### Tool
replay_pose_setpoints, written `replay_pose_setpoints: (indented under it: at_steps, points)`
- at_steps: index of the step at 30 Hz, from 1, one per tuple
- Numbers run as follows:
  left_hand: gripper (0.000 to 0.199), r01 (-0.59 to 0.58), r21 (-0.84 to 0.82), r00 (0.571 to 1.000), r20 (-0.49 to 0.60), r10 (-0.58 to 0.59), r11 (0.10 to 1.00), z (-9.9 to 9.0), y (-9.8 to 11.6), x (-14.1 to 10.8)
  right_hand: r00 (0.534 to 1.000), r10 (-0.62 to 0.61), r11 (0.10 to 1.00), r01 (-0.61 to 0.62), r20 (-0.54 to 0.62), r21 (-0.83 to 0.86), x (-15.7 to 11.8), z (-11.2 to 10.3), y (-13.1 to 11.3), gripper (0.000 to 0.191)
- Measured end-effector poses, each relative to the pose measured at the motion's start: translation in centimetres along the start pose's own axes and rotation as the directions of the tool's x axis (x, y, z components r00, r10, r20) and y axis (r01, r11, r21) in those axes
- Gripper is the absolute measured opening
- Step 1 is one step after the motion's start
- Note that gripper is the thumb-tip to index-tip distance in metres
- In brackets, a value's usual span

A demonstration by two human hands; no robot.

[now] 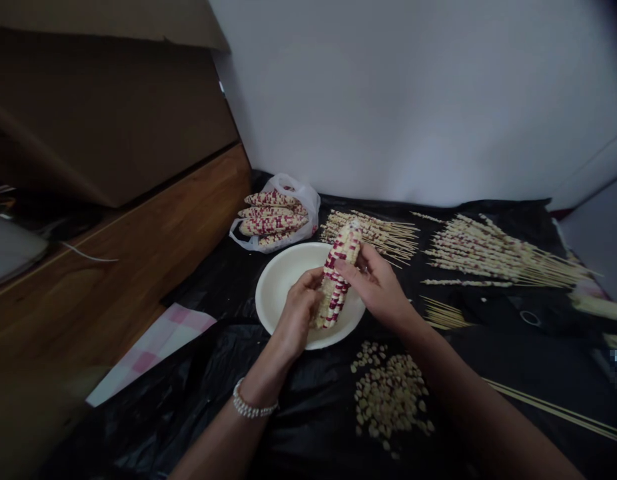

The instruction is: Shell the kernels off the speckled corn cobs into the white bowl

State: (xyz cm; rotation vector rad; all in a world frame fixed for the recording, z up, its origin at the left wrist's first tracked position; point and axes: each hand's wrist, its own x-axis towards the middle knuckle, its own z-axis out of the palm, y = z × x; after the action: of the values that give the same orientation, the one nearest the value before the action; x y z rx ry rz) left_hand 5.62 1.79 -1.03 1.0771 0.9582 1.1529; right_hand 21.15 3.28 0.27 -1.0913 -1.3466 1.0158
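Observation:
An ear of corn [340, 270] with cream and dark red kernels is held tilted above a white bowl [271, 283]. My left hand [301, 310] grips its lower left side, where a strip looks bare of kernels. Closed around the upper right side is my right hand [381, 283], its thumb lying across the kernels. A beaded bracelet [253, 402] circles my left wrist. Loose kernels [391, 393] lie in a pile just in front of the bowl, to the right. The fingers behind the ear are partly hidden.
A plastic bag [308, 200] of several corn ears stands behind the bowl. Kernel-threaded skewers [473, 253] fan out at right, with another bunch [383, 233] behind the ear. Bare sticks [443, 313] lie nearer. Black plastic sheeting [208, 373] covers the surface; a pink checked cloth [156, 343] lies left.

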Motion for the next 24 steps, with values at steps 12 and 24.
replay_pose_setpoints:
  at_steps: [12,24]
  points:
    - [0.047,0.117,-0.257,0.993,0.005,-0.12,0.959,0.31,0.23,-0.3,0.999,0.027,0.999,-0.028,0.029,0.027,-0.31,0.49,-0.38,0.028]
    - [0.027,0.113,-0.172,0.986,-0.105,-0.132,0.979,0.59,0.3,-0.46,0.998,0.028,0.999,-0.029,0.06,0.021,-0.25,0.35,0.24,0.034]
